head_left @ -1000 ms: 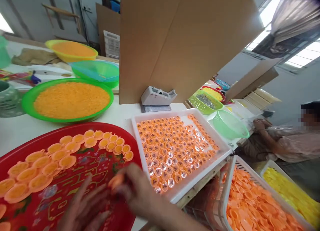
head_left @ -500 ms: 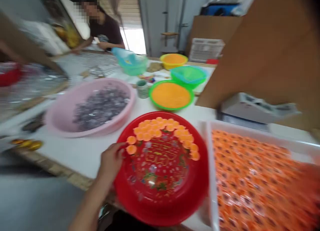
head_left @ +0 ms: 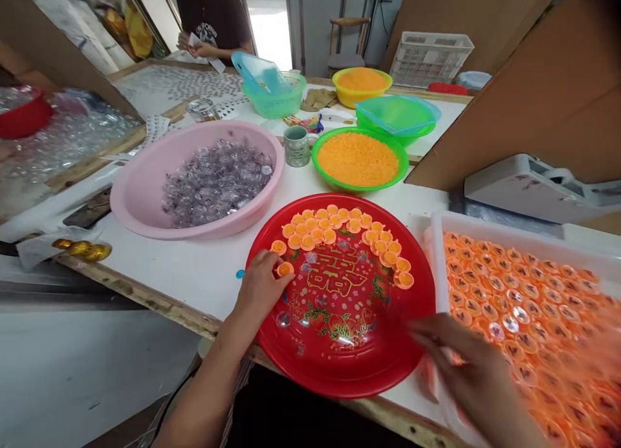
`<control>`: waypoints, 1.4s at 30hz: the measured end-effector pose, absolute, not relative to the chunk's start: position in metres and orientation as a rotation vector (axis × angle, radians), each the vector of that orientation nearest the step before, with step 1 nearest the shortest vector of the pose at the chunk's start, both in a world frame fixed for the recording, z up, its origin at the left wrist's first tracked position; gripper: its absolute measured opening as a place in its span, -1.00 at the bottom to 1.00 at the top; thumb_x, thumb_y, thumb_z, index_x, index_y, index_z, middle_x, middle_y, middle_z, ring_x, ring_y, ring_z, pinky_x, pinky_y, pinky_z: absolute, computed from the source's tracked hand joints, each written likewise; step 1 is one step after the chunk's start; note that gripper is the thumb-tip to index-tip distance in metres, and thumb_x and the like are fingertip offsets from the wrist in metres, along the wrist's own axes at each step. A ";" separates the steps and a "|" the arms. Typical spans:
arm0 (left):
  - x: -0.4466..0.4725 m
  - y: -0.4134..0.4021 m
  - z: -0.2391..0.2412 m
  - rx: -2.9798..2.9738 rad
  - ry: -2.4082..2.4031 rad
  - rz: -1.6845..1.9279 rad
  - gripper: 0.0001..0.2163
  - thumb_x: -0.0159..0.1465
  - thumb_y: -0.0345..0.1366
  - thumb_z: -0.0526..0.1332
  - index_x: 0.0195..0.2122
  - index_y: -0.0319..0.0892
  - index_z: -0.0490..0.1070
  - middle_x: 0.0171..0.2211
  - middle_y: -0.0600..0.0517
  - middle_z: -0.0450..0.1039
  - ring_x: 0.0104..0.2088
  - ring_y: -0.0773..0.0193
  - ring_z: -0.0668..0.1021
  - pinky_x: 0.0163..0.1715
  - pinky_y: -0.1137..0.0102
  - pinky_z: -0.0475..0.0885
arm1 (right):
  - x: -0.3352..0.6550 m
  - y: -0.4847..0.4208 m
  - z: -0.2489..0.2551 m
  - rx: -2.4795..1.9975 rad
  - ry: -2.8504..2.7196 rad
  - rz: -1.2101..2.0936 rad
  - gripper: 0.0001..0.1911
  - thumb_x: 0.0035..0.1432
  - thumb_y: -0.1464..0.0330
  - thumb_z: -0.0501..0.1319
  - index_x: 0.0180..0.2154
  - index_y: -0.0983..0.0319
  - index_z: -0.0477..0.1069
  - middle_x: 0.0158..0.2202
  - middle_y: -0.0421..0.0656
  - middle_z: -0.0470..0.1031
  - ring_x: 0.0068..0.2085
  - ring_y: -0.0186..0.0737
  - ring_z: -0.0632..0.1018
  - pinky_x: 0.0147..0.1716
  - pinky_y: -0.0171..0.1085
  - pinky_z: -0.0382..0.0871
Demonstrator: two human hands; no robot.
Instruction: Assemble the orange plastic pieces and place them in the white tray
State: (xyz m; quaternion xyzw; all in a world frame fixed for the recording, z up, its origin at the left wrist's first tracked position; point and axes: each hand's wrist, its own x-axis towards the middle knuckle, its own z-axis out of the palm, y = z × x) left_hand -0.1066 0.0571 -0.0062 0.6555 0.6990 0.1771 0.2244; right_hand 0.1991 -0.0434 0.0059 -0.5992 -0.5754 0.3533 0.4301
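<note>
A round red tray (head_left: 339,364) with a gold pattern lies in front of me, with several small orange caps (head_left: 334,228) laid in an arc along its far side. My left hand (head_left: 259,289) rests on the tray's left rim, its fingers closed on one orange cap (head_left: 285,269). My right hand (head_left: 466,364) hovers blurred over the tray's right edge, beside the white tray (head_left: 436,241) of orange pieces; its fingers are smeared.
A pink basin (head_left: 140,196) of clear beads stands to the left. Behind are a green bowl (head_left: 359,186) of orange grains, a mug (head_left: 296,145), further bowls and a white tape dispenser (head_left: 533,189). Another person (head_left: 213,15) works at the far table. Cardboard stands right.
My view has swung left from the white tray to the red tray and pink basin. My left hand stays at the tray's left rim; my right hand has come in low right.
</note>
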 end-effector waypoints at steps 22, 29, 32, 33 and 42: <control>-0.090 0.012 0.005 0.650 1.119 0.727 -0.54 0.09 -0.26 0.39 0.04 -0.18 0.43 -0.14 -0.04 0.55 -0.23 0.16 0.60 -0.09 0.25 0.46 | 0.096 -0.015 -0.012 -1.165 -0.617 1.751 -0.69 -0.13 0.33 0.49 -0.31 0.18 0.46 -0.45 -0.28 0.48 -0.44 -0.34 0.50 -0.36 -0.32 0.42; -0.066 0.010 -0.001 0.762 1.146 0.709 -0.60 0.05 -0.30 0.39 -0.05 -0.11 0.47 -0.13 0.01 0.54 -0.10 0.18 0.52 -0.20 0.40 0.44 | 0.111 -0.018 -0.012 -1.107 -0.541 1.712 -0.70 -0.09 0.38 0.48 -0.25 0.19 0.53 -0.43 -0.26 0.48 -0.40 -0.43 0.43 -0.36 -0.45 0.32; -0.057 0.008 -0.005 0.757 1.138 0.705 -0.61 0.02 -0.33 0.40 -0.09 -0.12 0.45 -0.20 0.04 0.52 -0.20 0.24 0.52 -0.28 0.43 0.44 | 0.116 -0.020 -0.014 -1.140 -0.579 1.704 -0.78 -0.07 0.34 0.47 -0.32 0.22 0.56 -0.43 -0.23 0.50 -0.38 -0.37 0.47 -0.32 -0.40 0.36; -0.055 0.007 -0.006 0.752 1.141 0.710 -0.61 0.01 -0.33 0.40 -0.11 -0.12 0.44 -0.22 0.05 0.51 -0.24 0.26 0.52 -0.31 0.44 0.43 | 0.117 -0.021 -0.015 -1.150 -0.595 1.689 -0.81 -0.07 0.34 0.47 -0.36 0.22 0.55 -0.43 -0.23 0.50 -0.38 -0.38 0.47 -0.32 -0.41 0.35; -0.049 0.002 -0.007 0.765 1.019 0.699 -0.62 0.01 -0.41 0.36 -0.12 -0.15 0.37 -0.18 0.00 0.49 -0.16 0.18 0.55 -0.19 0.34 0.46 | 0.123 -0.020 -0.023 -1.197 -0.722 1.621 -0.83 -0.03 0.33 0.45 -0.34 0.19 0.54 -0.41 -0.21 0.53 -0.39 -0.35 0.50 -0.34 -0.38 0.41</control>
